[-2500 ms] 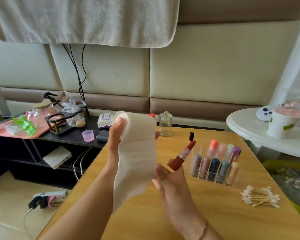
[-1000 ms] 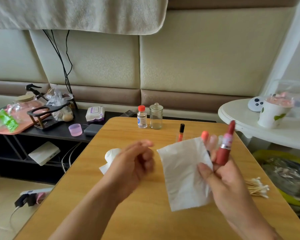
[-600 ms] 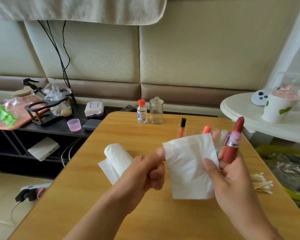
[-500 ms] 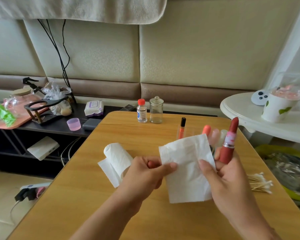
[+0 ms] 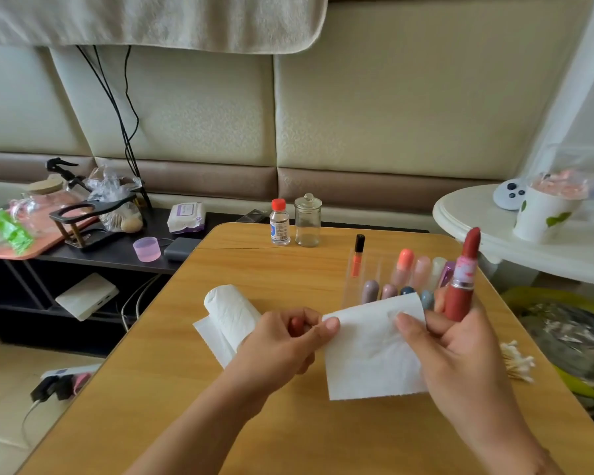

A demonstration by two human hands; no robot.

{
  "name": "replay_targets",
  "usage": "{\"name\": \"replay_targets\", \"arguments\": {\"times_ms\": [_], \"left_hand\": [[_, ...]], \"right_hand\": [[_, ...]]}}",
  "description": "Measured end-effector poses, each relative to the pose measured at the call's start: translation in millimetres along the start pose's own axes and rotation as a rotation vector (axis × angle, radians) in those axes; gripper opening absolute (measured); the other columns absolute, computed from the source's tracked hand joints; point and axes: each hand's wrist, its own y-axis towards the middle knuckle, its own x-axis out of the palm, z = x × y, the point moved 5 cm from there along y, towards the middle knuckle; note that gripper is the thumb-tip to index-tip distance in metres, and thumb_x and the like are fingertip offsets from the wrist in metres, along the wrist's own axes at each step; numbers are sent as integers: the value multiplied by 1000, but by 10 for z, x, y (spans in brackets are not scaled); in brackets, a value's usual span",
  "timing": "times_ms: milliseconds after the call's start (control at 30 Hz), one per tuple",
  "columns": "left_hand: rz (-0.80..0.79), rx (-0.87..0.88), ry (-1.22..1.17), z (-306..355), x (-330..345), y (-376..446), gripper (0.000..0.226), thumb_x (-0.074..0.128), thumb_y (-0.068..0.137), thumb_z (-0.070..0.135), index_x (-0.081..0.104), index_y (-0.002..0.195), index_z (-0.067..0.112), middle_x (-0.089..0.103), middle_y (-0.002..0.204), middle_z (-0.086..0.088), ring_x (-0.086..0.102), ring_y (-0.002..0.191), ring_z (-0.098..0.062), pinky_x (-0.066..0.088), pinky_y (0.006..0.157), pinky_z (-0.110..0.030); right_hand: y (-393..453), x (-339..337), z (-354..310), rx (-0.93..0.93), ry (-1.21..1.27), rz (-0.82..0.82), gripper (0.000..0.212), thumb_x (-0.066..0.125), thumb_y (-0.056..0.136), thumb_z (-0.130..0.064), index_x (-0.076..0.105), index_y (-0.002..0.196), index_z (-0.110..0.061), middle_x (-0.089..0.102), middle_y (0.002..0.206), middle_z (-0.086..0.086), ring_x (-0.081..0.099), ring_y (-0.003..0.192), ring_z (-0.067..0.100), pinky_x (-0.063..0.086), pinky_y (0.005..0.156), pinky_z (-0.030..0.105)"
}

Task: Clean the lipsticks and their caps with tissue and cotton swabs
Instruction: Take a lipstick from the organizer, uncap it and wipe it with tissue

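A torn white tissue sheet (image 5: 371, 358) is stretched between both hands above the wooden table (image 5: 172, 389). My left hand (image 5: 282, 347) pinches its upper left corner; a small red thing shows inside its curled fingers, mostly hidden. My right hand (image 5: 460, 351) presses the sheet's right edge with the thumb and grips an uncapped red lipstick (image 5: 463, 282) upright between its fingers. The tissue roll (image 5: 230, 315) lies on the table left of my left hand. A clear organizer (image 5: 352, 286) behind the sheet holds several capped lipsticks.
Cotton swabs (image 5: 516, 359) lie in a heap near the table's right edge. A red-capped bottle (image 5: 279, 222), a glass jar (image 5: 308, 221) and an orange lip gloss (image 5: 358, 255) stand at the back. A white round table (image 5: 467, 228) is at right, a cluttered dark shelf (image 5: 117, 255) at left.
The roll went down onto the table. My left hand then took the torn sheet's left corner, and both hands have lowered and pulled the sheet flat. The lipstick stays in my right hand.
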Motion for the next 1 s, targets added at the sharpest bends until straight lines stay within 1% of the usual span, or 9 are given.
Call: {"name": "replay_targets", "arguments": {"times_ms": [133, 200, 300, 400, 567, 633, 700, 800, 1000], "left_hand": [[-99, 65, 239, -42, 62, -49, 32, 35, 95, 36, 66, 87, 35, 55, 79, -7, 48, 74, -21, 42, 75, -38], [-121, 172, 501, -98, 119, -66, 32, 33, 91, 25, 61, 103, 33, 63, 96, -1, 53, 91, -18, 45, 85, -39], [-128, 331, 1105, -195, 214, -97, 21, 33, 96, 26, 50, 107, 30, 48, 102, 13, 36, 98, -11, 36, 88, -32], [-102, 346, 1279, -251, 224, -88, 26, 27, 98, 30, 48, 114, 30, 40, 109, 12, 31, 103, -14, 30, 90, -30], [15, 339, 1138, -130, 140, -112, 60, 13, 76, 41, 53, 119, 28, 43, 115, 14, 36, 107, -9, 36, 94, -27], [241, 462, 867, 146, 38, -162, 59, 27, 79, 38, 57, 127, 21, 50, 120, 12, 45, 112, -8, 39, 95, -24], [320, 628, 753, 378, 45, -196, 50, 45, 86, 39, 57, 131, 23, 52, 129, 14, 46, 120, -3, 36, 99, -17], [121, 625, 770, 471, 230, -80, 47, 58, 87, 59, 61, 127, 34, 58, 127, 22, 49, 121, 2, 38, 100, -19], [-26, 374, 508, 311, 210, 86, 8, 74, 86, 34, 76, 85, 26, 72, 76, 15, 64, 70, 1, 48, 63, -18]], "right_hand": [[37, -74, -18, -2, -1, 46, 28, 67, 87, -11, 50, 109, -14, 65, 74, -29, 69, 81, -4, 55, 66, 14], [43, -104, -5, -5, -30, 62, 26, 68, 85, -17, 52, 105, -14, 66, 75, -26, 69, 81, -4, 58, 68, 18], [47, -121, 4, 1, -40, 61, 31, 69, 87, -13, 53, 114, -12, 74, 88, -16, 71, 86, 0, 59, 67, 21], [40, -111, 23, 5, -69, 30, 38, 67, 90, -10, 55, 125, -13, 76, 100, -9, 73, 95, 5, 57, 68, 16], [48, -116, 32, -28, -170, 18, 32, 69, 89, -9, 59, 119, -4, 71, 89, -28, 67, 89, -7, 49, 69, 6], [50, -97, 48, -32, -186, -5, 34, 70, 89, -11, 60, 121, -3, 70, 93, -29, 68, 91, -6, 50, 72, 7], [40, -57, 51, -16, -134, -11, 40, 70, 89, -9, 57, 127, -9, 72, 99, -26, 68, 94, -5, 51, 73, 8], [32, 25, 93, 12, -61, -40, 44, 71, 87, -10, 57, 128, -16, 74, 106, -19, 69, 100, 1, 55, 78, 17], [-6, 135, 61, 24, 53, -110, 31, 72, 82, -20, 64, 112, -16, 74, 96, -13, 69, 101, 6, 52, 75, 17]]}}
